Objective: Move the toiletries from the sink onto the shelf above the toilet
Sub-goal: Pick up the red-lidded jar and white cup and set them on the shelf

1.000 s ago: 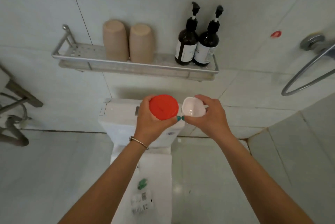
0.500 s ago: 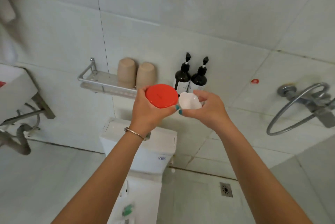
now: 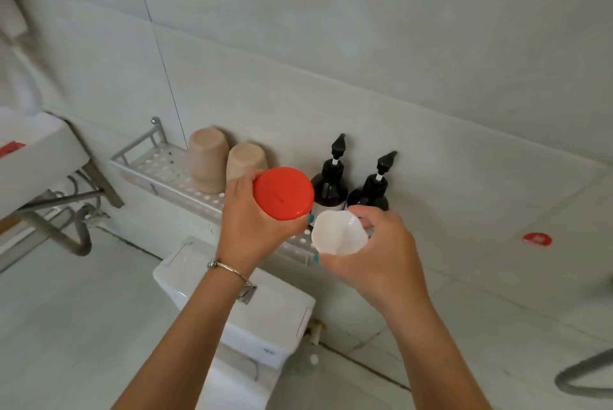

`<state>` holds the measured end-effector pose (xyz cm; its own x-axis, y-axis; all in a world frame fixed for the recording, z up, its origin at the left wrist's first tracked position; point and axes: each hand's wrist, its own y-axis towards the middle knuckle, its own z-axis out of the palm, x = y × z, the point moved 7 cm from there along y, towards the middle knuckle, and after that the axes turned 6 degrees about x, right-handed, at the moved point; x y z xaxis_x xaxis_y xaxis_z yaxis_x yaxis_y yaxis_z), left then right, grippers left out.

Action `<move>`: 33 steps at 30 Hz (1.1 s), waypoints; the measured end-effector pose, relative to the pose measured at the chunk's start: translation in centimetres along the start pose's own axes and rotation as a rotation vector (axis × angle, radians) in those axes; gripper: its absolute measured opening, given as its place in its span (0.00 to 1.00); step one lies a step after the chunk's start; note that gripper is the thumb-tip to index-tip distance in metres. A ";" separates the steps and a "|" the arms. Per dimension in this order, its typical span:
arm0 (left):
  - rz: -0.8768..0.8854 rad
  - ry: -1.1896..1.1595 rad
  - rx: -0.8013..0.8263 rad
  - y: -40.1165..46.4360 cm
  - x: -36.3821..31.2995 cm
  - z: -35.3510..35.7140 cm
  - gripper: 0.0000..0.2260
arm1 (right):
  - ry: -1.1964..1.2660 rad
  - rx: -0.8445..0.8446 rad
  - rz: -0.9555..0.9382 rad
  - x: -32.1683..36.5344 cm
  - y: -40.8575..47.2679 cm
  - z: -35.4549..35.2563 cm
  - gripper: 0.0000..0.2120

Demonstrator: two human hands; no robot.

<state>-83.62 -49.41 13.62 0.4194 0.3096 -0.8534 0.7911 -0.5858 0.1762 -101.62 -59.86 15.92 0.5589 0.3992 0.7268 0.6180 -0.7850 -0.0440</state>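
Note:
My left hand (image 3: 252, 227) grips a container with a round red lid (image 3: 283, 193), held up in front of the metal wall shelf (image 3: 159, 164). My right hand (image 3: 374, 250) holds a small white cup-shaped item (image 3: 338, 236) just right of the red lid, below the pump bottles. On the shelf stand two upturned beige cups (image 3: 209, 164) and two dark pump bottles (image 3: 330, 187). Both hands cover the shelf's right front part. The white toilet tank (image 3: 238, 310) sits under the shelf.
The sink's edge (image 3: 36, 157) shows at the far left, with drain pipes (image 3: 66, 230) under it. A red sticker (image 3: 537, 239) marks the tiled wall at right. A grey hose loop (image 3: 583, 376) curves in at the lower right.
Both hands have risen and moved closer to the shelf, still holding the red-lidded container and white item. My view has tilted up and shifted, so the shelf appears lower.

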 end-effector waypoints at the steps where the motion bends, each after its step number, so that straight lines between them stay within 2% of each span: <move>1: -0.024 0.008 -0.003 0.1 0.4 0.2 0.42 | -0.017 0.030 -0.005 -0.3 0.2 0.5 0.33; 6: -0.082 0.025 -0.047 1.4 1.7 0.8 0.43 | -0.032 0.116 -0.004 -0.9 1.7 2.5 0.36; 11: -0.072 0.137 -0.071 2.2 2.0 0.9 0.40 | 0.046 0.101 0.021 -1.2 1.9 3.1 0.35; 24: -0.093 0.251 0.031 2.6 3.4 2.2 0.42 | 0.066 0.093 0.065 -2.3 1.1 3.9 0.37; 30: -0.037 0.208 0.052 2.2 3.1 2.0 0.48 | 0.088 0.066 0.071 -1.7 1.1 4.3 0.37; 33: 0.052 0.208 0.024 1.3 3.2 1.3 0.43 | 0.085 0.068 0.076 -1.2 1.0 4.7 0.38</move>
<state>-81.79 -50.16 10.55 0.5441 0.4254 -0.7232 0.7563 -0.6219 0.2032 -99.09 -58.93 11.77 0.5583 0.2960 0.7751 0.6136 -0.7761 -0.1456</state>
